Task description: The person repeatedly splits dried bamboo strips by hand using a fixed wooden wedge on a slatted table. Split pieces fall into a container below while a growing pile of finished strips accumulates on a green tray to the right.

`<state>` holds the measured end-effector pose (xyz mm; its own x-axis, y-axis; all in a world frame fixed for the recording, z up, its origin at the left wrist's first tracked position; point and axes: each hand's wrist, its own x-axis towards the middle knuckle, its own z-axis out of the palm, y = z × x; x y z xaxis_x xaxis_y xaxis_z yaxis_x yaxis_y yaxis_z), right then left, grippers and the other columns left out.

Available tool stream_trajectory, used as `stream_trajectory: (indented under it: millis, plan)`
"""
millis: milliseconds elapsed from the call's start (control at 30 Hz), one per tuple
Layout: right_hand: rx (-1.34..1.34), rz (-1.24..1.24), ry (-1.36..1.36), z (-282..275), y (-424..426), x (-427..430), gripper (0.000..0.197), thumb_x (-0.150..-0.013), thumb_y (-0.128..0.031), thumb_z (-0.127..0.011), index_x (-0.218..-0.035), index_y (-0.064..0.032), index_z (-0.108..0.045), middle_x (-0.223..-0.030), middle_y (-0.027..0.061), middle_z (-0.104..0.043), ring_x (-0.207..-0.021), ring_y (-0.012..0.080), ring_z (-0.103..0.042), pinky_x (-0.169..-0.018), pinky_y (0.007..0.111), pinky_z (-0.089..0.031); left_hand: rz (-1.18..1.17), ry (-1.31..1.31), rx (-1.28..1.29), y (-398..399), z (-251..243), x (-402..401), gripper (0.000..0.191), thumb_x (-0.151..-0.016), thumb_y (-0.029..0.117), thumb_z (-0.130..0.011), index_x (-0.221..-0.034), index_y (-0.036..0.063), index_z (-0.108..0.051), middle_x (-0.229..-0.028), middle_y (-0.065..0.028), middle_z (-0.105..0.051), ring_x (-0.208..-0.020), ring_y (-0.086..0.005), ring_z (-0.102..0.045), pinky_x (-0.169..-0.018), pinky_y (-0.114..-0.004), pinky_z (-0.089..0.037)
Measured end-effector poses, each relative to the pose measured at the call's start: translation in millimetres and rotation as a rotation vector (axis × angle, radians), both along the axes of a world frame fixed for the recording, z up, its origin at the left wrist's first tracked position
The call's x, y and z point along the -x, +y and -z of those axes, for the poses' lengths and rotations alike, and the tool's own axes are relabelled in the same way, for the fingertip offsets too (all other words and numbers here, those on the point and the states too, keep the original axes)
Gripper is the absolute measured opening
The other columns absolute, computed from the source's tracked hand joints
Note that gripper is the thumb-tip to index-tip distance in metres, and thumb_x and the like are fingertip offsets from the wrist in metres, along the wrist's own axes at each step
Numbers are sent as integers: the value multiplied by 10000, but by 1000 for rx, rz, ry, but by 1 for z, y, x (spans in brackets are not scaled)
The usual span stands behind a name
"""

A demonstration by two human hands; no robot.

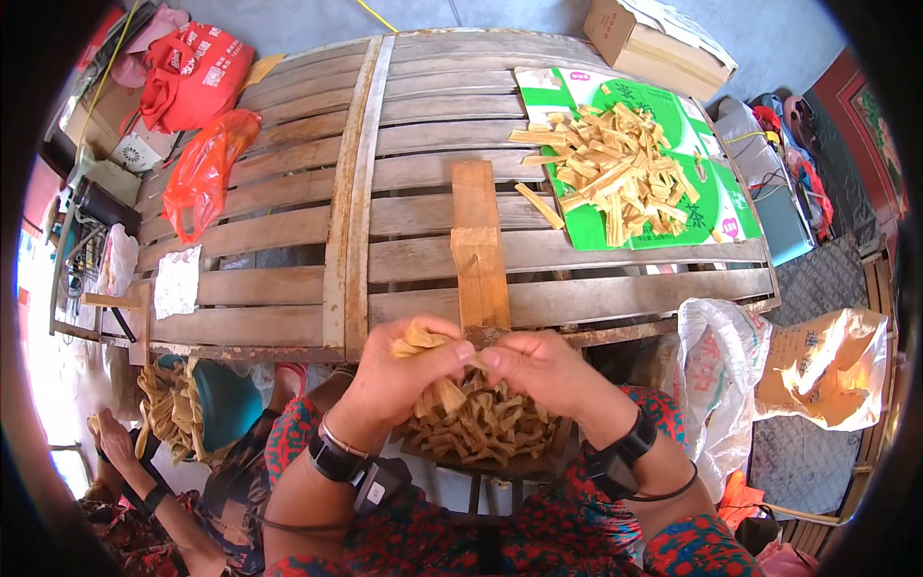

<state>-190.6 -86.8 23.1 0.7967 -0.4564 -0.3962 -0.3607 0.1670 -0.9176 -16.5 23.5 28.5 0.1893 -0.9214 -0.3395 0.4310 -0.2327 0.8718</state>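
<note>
My left hand [400, 371] is wrapped around a small bundle of dried yellow-brown plant strips [418, 340], whose ends stick out above and below the fist. My right hand [544, 371] meets it at the fingertips and pinches what looks like the end of a strip; the fingers partly hide it. Below both hands, a dark tray [505, 470] on my lap side holds a heap of short strip pieces [490, 429]. Straight ahead lies a stepped wooden block [479, 278], its near end just beyond my hands at the table edge.
On the slatted wooden table [425, 173], cut strips [620, 169] are piled on flattened green cardboard [721, 187]. A cardboard box [649, 47], red bag [191, 79] and orange plastic bag [209, 173] sit around it. At left, another person's hand [115, 440] is near long strips [169, 407].
</note>
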Motion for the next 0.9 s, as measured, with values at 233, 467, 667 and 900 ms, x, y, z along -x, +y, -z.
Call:
stream_trajectory:
  millis: [233,467,667,900]
  plan:
    - [633,324,-102,23,-19,-12,231,-893,-269,-667,-856,-55,-590,-630,21,-599,-570,133,-571,-518,292,-447,-220,-248,1,-24,30,0,166,-880,123,-660,-1019,33,-666,-767,-10,-624,-679,-83,-573,-588,-229,-466]
    - [927,331,59,27,-21,-20,218,-831,-241,-705,-774,-86,-563,-592,89,-585,-557,294,-609,-493,372,-469,-332,-738,89,-30,43,3,222,-902,76,-608,-1112,14,-646,-932,-90,-680,-817,-117,-612,-762,-261,-494]
    - [1148,10,-427,1,2,-14,115,-833,-172,-683,-849,-108,-589,-607,78,-569,-522,277,-578,-468,384,-452,-173,72,-121,-7,11,37,154,-916,67,-569,-1026,2,-654,-969,-90,-669,-794,-130,-638,-694,-264,-516]
    - [787,37,-396,-12,-10,-4,158,-850,-133,-662,-742,-21,-631,-607,64,-574,-525,177,-551,-504,308,-443,676,-29,168,2,-23,17,215,-902,227,-654,-1001,40,-692,-827,-49,-685,-736,-119,-621,-637,-258,-489]
